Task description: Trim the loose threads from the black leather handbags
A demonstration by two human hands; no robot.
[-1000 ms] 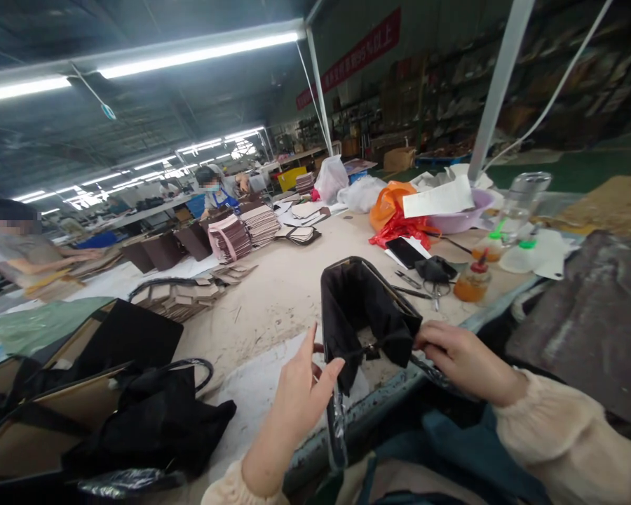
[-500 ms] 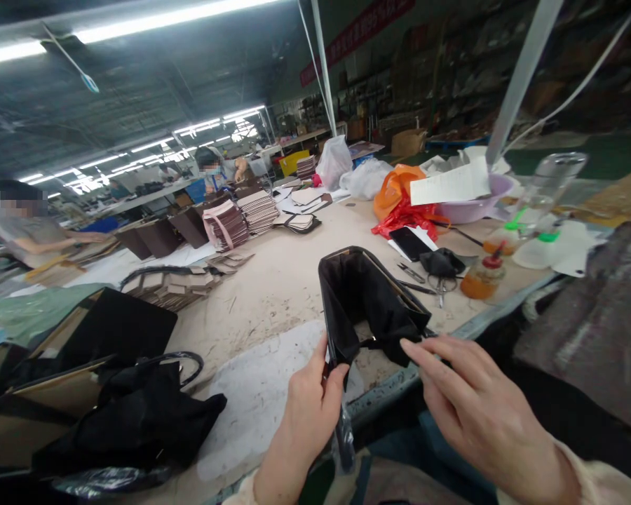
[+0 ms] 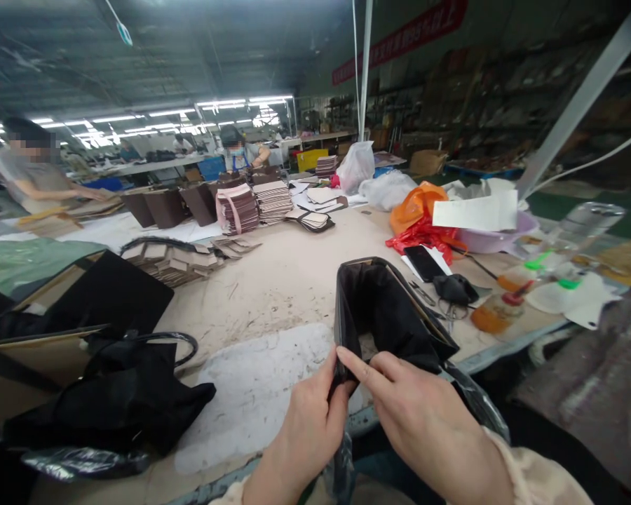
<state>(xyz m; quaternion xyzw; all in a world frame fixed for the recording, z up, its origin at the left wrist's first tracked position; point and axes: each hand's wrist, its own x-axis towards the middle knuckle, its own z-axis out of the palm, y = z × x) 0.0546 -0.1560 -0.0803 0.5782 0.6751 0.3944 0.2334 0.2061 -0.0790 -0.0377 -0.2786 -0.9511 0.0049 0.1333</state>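
A black bag (image 3: 383, 315) with an open mouth and black lining stands at the near edge of the worktable (image 3: 273, 280). My left hand (image 3: 308, 428) pinches the bag's near left rim between thumb and fingers. My right hand (image 3: 425, 428) lies over the near rim beside it, index finger stretched out and touching the lining close to my left thumb. A clear plastic wrap (image 3: 478, 403) hangs below the bag at the table edge.
Black bags (image 3: 110, 400) lie at the left. Stacks of cut pieces (image 3: 179, 259) and brown boxes (image 3: 163, 207) stand farther back. At the right are scissors (image 3: 444, 308), a phone (image 3: 423, 263), glue bottles (image 3: 497, 308), an orange bag (image 3: 415, 203) and a basin (image 3: 497, 238). Two people work at the far left and back.
My right hand has moved left from the bag's right side to its near rim, next to my left hand. The view has swung a little to the left.
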